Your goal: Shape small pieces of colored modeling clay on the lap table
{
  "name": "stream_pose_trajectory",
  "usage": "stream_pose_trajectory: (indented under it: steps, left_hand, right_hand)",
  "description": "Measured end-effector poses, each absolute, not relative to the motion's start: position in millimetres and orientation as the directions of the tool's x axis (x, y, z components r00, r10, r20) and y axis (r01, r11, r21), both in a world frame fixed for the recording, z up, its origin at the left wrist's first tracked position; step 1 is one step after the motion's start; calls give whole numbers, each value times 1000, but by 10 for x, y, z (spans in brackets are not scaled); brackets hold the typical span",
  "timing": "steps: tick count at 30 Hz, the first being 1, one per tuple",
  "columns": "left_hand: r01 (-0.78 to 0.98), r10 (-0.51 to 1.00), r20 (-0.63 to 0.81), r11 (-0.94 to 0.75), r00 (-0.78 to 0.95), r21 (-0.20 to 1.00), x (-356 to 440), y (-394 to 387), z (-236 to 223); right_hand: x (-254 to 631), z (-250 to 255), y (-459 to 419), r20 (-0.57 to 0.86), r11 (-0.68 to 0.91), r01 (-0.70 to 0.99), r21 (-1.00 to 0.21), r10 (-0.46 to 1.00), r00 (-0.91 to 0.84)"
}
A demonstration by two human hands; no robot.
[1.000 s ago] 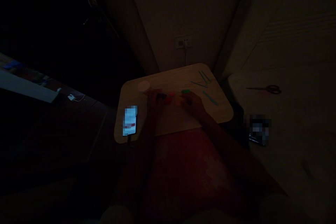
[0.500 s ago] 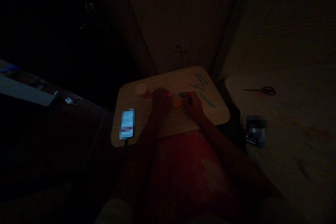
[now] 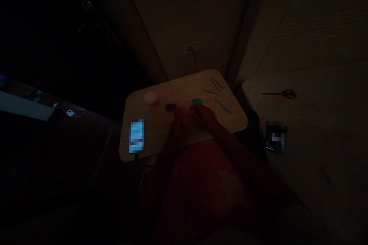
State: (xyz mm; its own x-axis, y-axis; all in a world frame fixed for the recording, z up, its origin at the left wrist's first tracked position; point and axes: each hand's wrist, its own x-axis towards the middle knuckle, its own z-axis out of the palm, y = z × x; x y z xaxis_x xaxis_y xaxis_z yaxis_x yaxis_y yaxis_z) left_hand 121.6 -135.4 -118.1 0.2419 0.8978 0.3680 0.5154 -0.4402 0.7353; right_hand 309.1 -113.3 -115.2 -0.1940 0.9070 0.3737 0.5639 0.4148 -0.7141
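In dim light, both hands are close together over a small wooden table (image 3: 161, 134). My right hand (image 3: 204, 115) has its fingers bent and closed on a soft-looking orange lump (image 3: 189, 111). My left hand (image 3: 176, 124) is just left of it, beside a red lump (image 3: 177, 110); its fingers are too dark and blurred to read. A pinkish patch (image 3: 184, 119) shows between the hands, its kind unclear. Behind the right hand lies a green lump (image 3: 197, 101). A dark bluish lump (image 3: 170, 107) rests beyond the left hand.
A lidded tub (image 3: 151, 98) stands at the table's back left, and a lit phone (image 3: 137, 136) with a cable lies front left. Thin teal sticks (image 3: 211, 92) and a wider teal strip (image 3: 223, 106) lie at right. Scissors (image 3: 283, 93) rest on the pale surface to the right.
My left hand has drawn back toward me, uncovering the dark lump and the red lump. My right hand has shifted off the green lump and onto the orange one. The view has shifted slightly.
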Motion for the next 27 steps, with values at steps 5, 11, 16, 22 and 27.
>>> stream_pose_trajectory:
  steps: [5,11,16,22,27]
  left_hand:
    - [506,900,332,-434,284,745,1155,-1331,-1105]
    - [473,928,216,-343,303,812,1194,-1255,-1081]
    - [451,925,169,-318,339,834,1217,-1161,-1088]
    - [425,945,203,-299,258,854,1191,-1137,-1189]
    - [430,958,247,-285,143,856,1160,-1146,-1284]
  right_hand:
    - [3033,-1060,-1159,182,306,772,-557,952,-245]
    - [2956,-950,-1052,82,237,853,-464,971,-225]
    - [2849,-891,-883,17,185,882,-434,980,-198]
    - [2883,-971,-914,184,212,782,-586,975,-126]
    - [3005,-1050,-1126,295,240,633,-736,955,-18]
